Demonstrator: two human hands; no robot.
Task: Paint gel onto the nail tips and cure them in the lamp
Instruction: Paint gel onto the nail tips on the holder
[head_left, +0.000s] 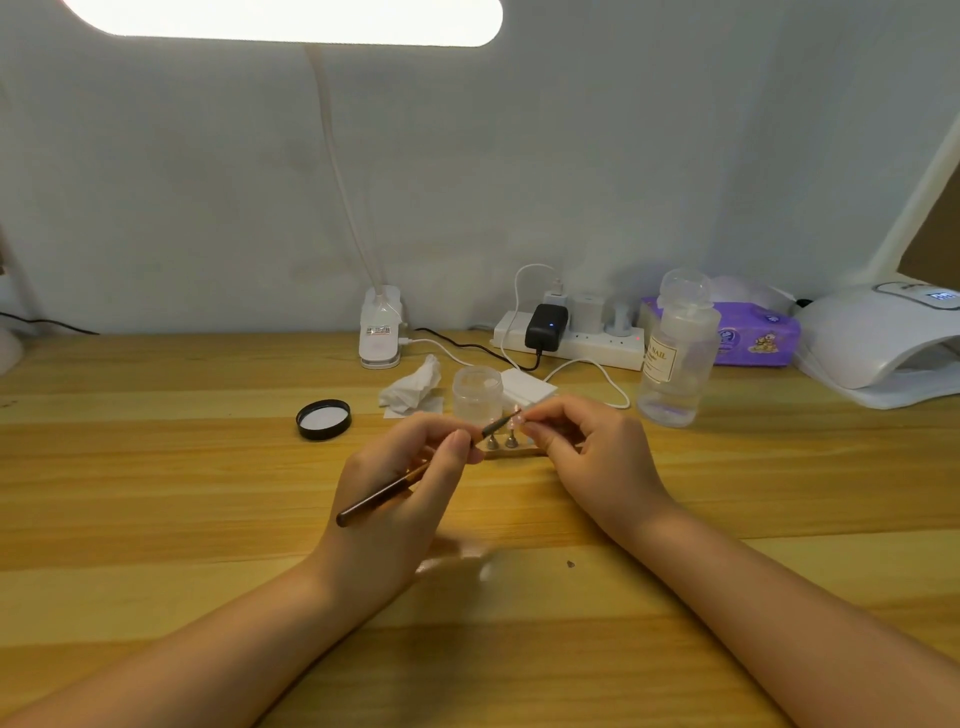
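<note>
My left hand (410, 478) grips a dark brown gel brush (384, 493), its tip pointing up and right toward a small pink nail tip (515, 415). My right hand (587, 447) pinches the stand that carries that nail tip, just above a small wooden holder (511, 451) with two metal stands in it. The brush tip touches or nearly touches the nail tip. A clear open jar (477, 394) stands right behind the hands. The white curing lamp (878, 343) sits at the far right of the wooden table (208, 519).
A black jar lid (323, 419) lies left of the jar, with crumpled tissue (413, 388) and white pads (524, 387) behind. A clear pump bottle (675, 353), purple wipes pack (753, 335), power strip (569, 338) with cables and a desk lamp clamp (381, 330) line the back.
</note>
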